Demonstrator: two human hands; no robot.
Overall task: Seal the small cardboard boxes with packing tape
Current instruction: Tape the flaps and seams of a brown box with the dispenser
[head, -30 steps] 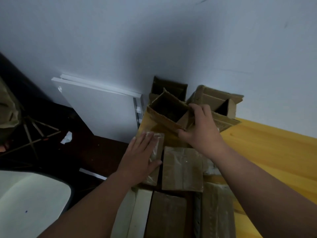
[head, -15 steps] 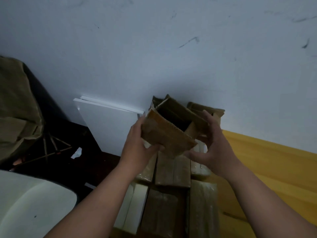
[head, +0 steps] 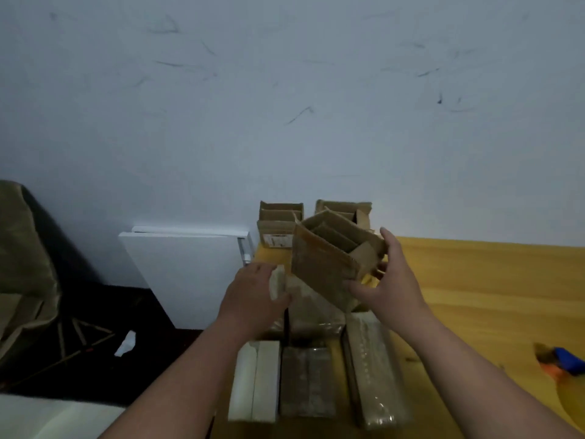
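I see the right hand (head: 391,282) gripping the open cardboard box (head: 332,259), tilted, above the yellow table (head: 490,286). Left hand (head: 253,294) holds a pale wrapped item (head: 278,282), mostly hidden; can't ID it.

left hand (head: 253,293): fingers curled, gripping | right hand (head: 391,282): gripping, raised

Yellow wooden tabletop (head: 474,280) against the wall, bearing two open cardboard boxes (head: 274,231) at its far left corner, a row of wrapped flat packs (head: 373,372) along its left edge, and a blue-and-orange object (head: 563,364) at right.
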